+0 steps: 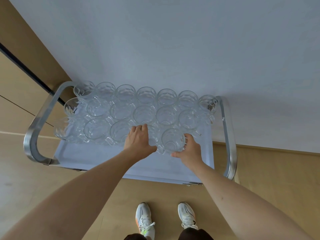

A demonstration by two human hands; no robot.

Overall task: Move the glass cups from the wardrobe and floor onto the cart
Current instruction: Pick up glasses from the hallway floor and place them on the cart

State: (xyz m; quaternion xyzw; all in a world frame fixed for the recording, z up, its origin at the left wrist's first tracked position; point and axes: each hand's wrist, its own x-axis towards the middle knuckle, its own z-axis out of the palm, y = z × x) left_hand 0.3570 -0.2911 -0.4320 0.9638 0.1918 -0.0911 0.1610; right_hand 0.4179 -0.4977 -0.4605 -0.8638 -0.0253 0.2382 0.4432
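A cart (97, 158) with a pale blue top and curved metal handles stands against the wall. Several clear glass cups with handles fill its far half in rows (145, 97). My left hand (138, 141) covers a glass cup (153, 135) in the front row, its fingers curled over the rim. My right hand (189, 151) grips another glass cup (173, 141) from the right side, thumb near its base. Both cups stand upright on the cart top.
A white wall rises right behind the cart. The left metal handle (34, 129) and right metal handle (228, 135) frame the cart top. Wooden wardrobe panels (20, 80) are at the left. My feet in white shoes (145, 219) stand on the tan floor.
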